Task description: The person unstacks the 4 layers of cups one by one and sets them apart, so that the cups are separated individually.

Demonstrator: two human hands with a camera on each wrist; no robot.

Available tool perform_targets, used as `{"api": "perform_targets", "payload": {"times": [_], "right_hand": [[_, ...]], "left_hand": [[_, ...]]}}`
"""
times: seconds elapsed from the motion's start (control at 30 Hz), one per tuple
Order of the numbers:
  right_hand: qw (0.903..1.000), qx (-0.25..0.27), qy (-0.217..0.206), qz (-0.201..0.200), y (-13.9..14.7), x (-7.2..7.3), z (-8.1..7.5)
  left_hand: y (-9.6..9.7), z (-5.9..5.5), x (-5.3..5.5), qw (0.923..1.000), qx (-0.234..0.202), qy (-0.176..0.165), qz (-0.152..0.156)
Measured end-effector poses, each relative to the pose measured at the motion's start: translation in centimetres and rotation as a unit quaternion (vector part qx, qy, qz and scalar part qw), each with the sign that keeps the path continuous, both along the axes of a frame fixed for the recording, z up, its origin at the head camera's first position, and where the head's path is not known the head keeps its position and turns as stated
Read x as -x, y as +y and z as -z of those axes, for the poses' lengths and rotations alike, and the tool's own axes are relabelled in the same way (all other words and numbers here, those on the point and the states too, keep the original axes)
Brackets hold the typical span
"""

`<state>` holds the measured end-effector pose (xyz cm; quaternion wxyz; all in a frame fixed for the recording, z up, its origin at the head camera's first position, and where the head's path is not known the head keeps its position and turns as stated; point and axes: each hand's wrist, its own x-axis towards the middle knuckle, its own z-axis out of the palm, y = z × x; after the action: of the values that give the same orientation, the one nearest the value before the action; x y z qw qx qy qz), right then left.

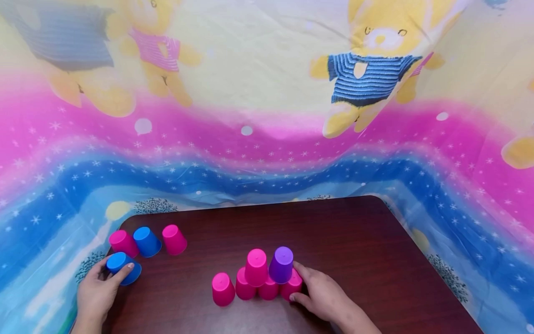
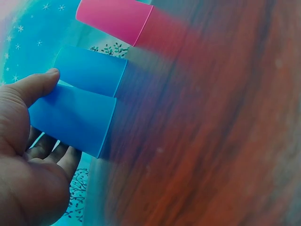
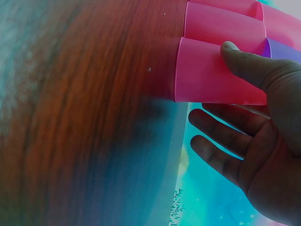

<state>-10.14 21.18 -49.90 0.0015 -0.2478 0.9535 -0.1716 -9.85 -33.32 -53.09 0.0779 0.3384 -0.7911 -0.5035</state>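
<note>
At the left side of the table, my left hand (image 1: 97, 291) grips an upside-down blue cup (image 1: 121, 268), thumb on one side and fingers on the other. Close behind it stand a pink cup (image 1: 122, 243), a second blue cup (image 1: 147, 242) and another pink cup (image 1: 174, 240). My right hand (image 1: 323, 293) holds the pink cup (image 3: 211, 73) at the right end of a bottom row, its thumb on the near side. A purple cup (image 1: 281, 266) and a pink cup (image 1: 256, 268) sit upside down on top of that row.
One pink cup (image 1: 223, 290) stands at the row's left end, with a small gap beside it. The dark wooden table (image 1: 342, 241) has a rounded back corner. A printed cloth (image 1: 258, 153) with bears hangs behind and around it.
</note>
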Motion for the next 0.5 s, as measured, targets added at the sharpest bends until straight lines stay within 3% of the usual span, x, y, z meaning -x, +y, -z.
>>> {"api": "perform_targets", "payload": {"times": [0.5], "right_hand": [[1.0000, -0.001, -0.004, 0.001, 0.05, -0.04, 0.00]], "left_hand": [[0.30, -0.65, 0.09, 0.9998, -0.006, 0.018, -0.008]]}}
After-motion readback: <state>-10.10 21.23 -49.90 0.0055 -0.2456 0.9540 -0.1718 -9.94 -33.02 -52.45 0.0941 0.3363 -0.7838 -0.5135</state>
